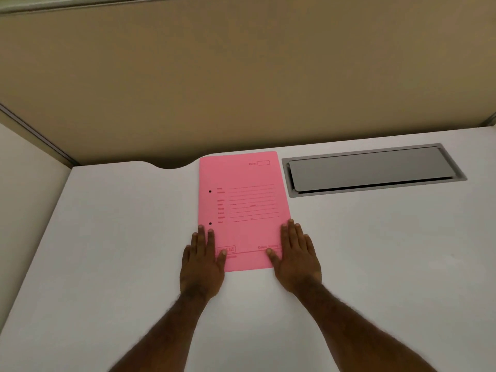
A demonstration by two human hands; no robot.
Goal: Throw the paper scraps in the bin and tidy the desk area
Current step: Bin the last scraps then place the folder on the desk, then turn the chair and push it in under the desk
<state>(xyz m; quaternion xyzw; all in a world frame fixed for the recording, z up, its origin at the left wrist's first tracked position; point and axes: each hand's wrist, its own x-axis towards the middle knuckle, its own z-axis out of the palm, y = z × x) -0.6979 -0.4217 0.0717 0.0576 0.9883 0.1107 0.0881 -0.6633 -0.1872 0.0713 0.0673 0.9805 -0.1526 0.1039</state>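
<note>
A pink paper folder (243, 208) with printed lines and two punch holes lies flat on the white desk (107, 237), its far edge near the partition. My left hand (202, 261) rests flat on the folder's near left corner, fingers spread. My right hand (296, 259) lies flat on the near right corner, thumb on the pink cover. Neither hand grips anything. No paper scraps and no bin are in view.
A grey metal cable hatch (373, 170) with its lid down is set into the desk right of the folder. A beige partition wall (241, 76) closes off the back. A curved cable notch (171, 165) cuts the desk's rear edge left of the folder.
</note>
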